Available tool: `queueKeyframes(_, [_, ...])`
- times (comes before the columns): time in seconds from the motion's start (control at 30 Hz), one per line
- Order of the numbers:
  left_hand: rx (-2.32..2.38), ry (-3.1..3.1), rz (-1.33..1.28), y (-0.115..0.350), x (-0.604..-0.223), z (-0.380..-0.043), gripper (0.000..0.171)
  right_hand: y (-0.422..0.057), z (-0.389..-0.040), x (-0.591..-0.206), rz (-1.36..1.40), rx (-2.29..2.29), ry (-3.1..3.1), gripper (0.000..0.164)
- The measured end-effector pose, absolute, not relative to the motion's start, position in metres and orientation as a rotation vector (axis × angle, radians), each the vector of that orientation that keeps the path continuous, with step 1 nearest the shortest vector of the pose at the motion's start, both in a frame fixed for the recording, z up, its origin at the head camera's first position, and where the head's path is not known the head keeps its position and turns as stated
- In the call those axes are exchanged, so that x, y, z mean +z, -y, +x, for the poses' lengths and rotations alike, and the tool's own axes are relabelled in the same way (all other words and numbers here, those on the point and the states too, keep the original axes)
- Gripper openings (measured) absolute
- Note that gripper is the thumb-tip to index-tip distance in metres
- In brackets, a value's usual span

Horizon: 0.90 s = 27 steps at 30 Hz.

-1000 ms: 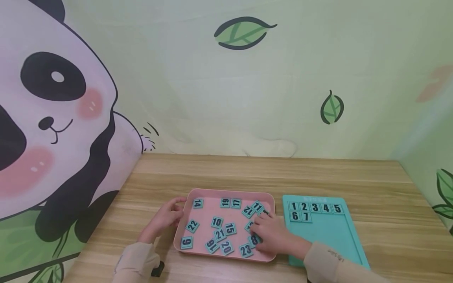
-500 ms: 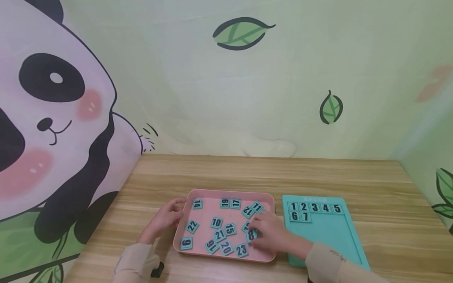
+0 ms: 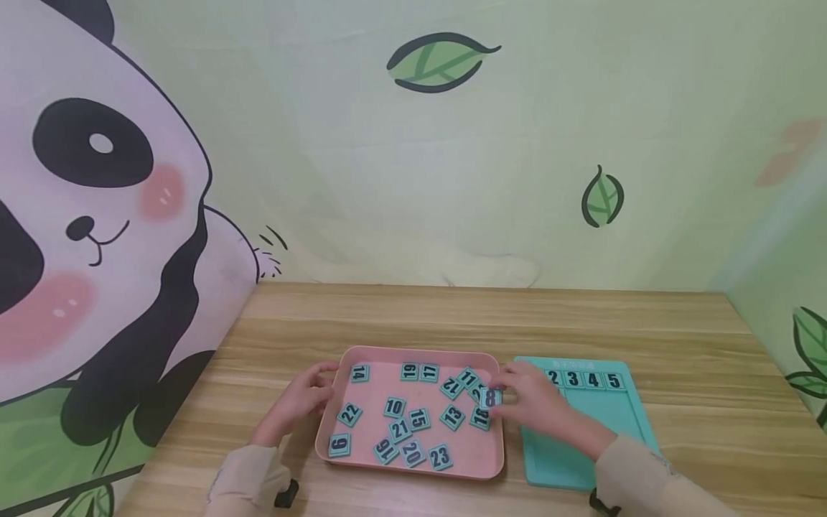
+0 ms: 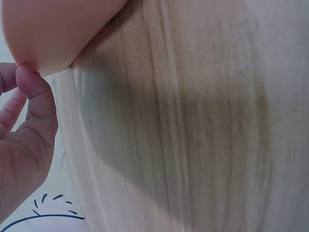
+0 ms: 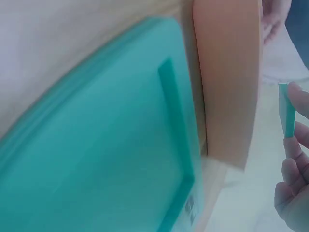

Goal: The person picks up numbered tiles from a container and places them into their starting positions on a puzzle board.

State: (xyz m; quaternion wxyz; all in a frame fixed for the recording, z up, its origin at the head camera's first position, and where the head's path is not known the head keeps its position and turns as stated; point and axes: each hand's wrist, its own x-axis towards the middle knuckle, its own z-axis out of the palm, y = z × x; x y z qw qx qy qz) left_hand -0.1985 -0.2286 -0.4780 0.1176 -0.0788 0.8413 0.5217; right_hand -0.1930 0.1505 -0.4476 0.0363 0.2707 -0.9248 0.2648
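My right hand (image 3: 533,402) pinches a teal number tile marked 8 (image 3: 490,398) between thumb and fingers, raised over the right rim of the pink tray (image 3: 413,352). In the right wrist view the same tile (image 5: 287,111) appears edge-on in the fingers. My left hand (image 3: 304,397) grips the left side of the tray; in the left wrist view its thumb (image 4: 31,82) presses the tray's edge. Right of the tray lies a teal board (image 3: 555,463), where tiles 2 to 5 show in the top row. My right hand hides the board's upper left part.
Several loose number tiles lie in the tray, among them 23 (image 3: 441,457), 13 (image 3: 452,416) and 9 (image 3: 339,444). Tiles overlap at its right side. Behind the wooden table (image 3: 400,309) stands a printed wall with a panda (image 3: 110,215).
The right hand has picked tile 8 out of the tray and moved it up and right toward the board. Tiles 13 and 18 have come into sight. The left hand stays put.
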Motion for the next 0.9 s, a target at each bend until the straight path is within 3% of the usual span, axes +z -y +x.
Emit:
queueKeyframes(0.47, [1.503,-2.468,-0.231,0.222,-0.464,-0.193,0.044,-0.21,-0.205,-0.451,0.616,0.817,2.876,0.032])
queueKeyframes(0.9, [1.487,-2.46,-0.235,0.229,-0.475,-0.198,0.045,-0.251,-0.213,-0.469,0.559,0.773,2.906,0.032])
